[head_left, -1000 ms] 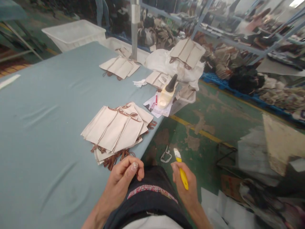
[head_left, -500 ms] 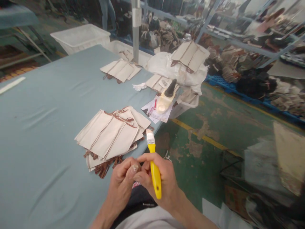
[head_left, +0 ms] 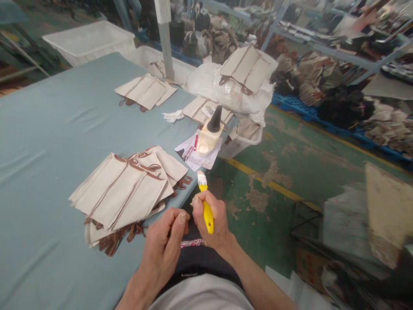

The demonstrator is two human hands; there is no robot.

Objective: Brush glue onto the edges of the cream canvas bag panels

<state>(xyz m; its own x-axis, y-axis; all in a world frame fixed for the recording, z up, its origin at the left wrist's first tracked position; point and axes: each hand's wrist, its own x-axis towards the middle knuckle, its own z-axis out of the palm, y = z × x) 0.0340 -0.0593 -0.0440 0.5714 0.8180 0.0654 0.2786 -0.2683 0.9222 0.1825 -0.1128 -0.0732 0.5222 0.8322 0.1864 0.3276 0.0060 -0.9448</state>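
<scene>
My right hand (head_left: pixel 213 217) is closed round a yellow-handled brush (head_left: pixel 205 206), its pale bristles pointing up toward the table edge. My left hand (head_left: pixel 164 247) sits just left of it at the table's near edge, fingers curled in, thumb tip near the right hand; nothing shows in it. To the left a fanned stack of cream fabric pieces with brown straps (head_left: pixel 124 191) lies on the blue-grey table (head_left: pixel 48 142). A cream glue bottle with a black cone cap (head_left: pixel 209 133) stands on papers (head_left: pixel 196 153) near the table's right edge.
More cream pieces lie farther back (head_left: pixel 145 90) and on a white plastic bag (head_left: pixel 248 69). White bins (head_left: pixel 90 41) stand behind the table. A metal post (head_left: pixel 166 38) rises at the back. To the right, a green floor with a yellow line (head_left: pixel 274 185) and cluttered shelves.
My right hand has brought the brush from beside my lap up to the table edge, close to my left hand. The view has shifted a little right.
</scene>
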